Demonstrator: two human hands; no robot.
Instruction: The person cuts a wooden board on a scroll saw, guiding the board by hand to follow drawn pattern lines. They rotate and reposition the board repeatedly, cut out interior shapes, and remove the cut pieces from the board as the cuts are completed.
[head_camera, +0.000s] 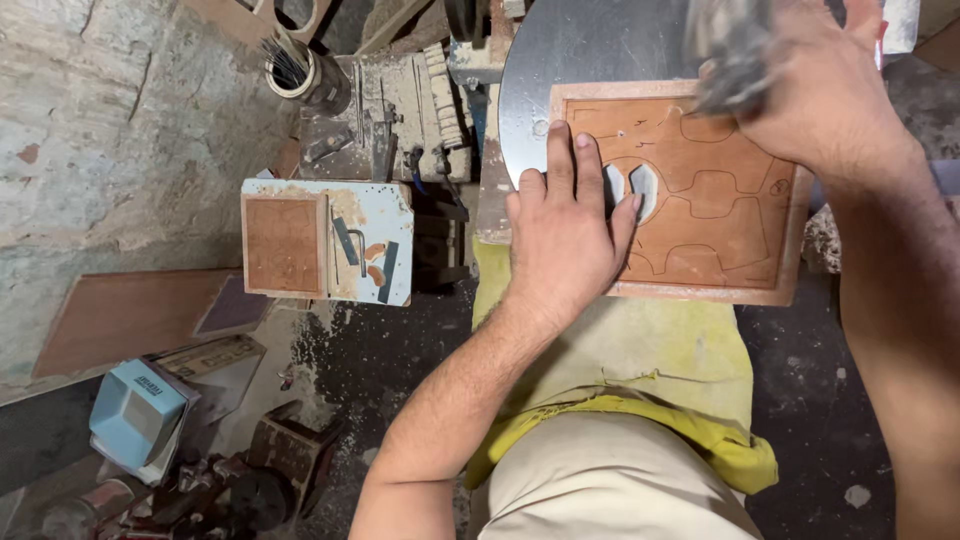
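A reddish-brown wooden board (720, 215) with a raised frame and pencilled outline shapes lies on a round grey metal table (590, 60). Two small cut-out holes (632, 188) show the metal through the board. My left hand (565, 230) presses flat on the board's left part, fingers spread beside the holes. My right hand (810, 80) is above the board's upper right, shut on a blurred grey tool (735, 50) whose kind I cannot tell. My lap, covered by a yellow cloth (640, 370), is just below the board.
A pale blue stool-like stand (385, 215) with a brown wooden panel (284, 244) stands to the left. Behind it are a tin of rods (292, 65) and dusty tools. A light blue box (135, 410) and dark scrap lie at lower left on the dirty floor.
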